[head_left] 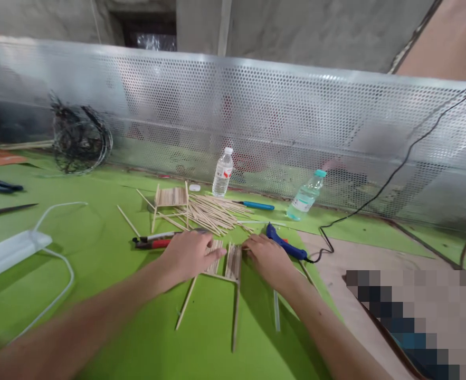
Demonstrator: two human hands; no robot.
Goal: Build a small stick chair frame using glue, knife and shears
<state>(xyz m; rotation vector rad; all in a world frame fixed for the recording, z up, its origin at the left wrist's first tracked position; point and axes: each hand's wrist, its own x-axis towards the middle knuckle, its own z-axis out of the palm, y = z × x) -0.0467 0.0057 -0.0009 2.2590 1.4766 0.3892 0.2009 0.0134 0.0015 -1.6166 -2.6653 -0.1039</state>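
A small frame of thin wooden sticks (233, 262) lies on the green table between my hands, with two slatted panels and long sticks pointing toward me. My left hand (190, 254) rests over its left panel, thumb stretched out across the slats. At the right panel's upper corner is my right hand (266, 256), its fingers bent and close together; what they may hold is too small to tell. Beside the right hand lies a blue glue gun (290, 249). Behind the hands are a pile of loose sticks (212, 211) and another slatted stick piece (171, 197).
Two bottles, one clear (222, 174) and one greenish (306, 196), stand near the perforated metal panel (272, 121). Red-handled pliers (159, 243) lie by my left hand. A white power strip (11, 253) is at left, a wire coil (80, 138) behind it. A black cord crosses the right.
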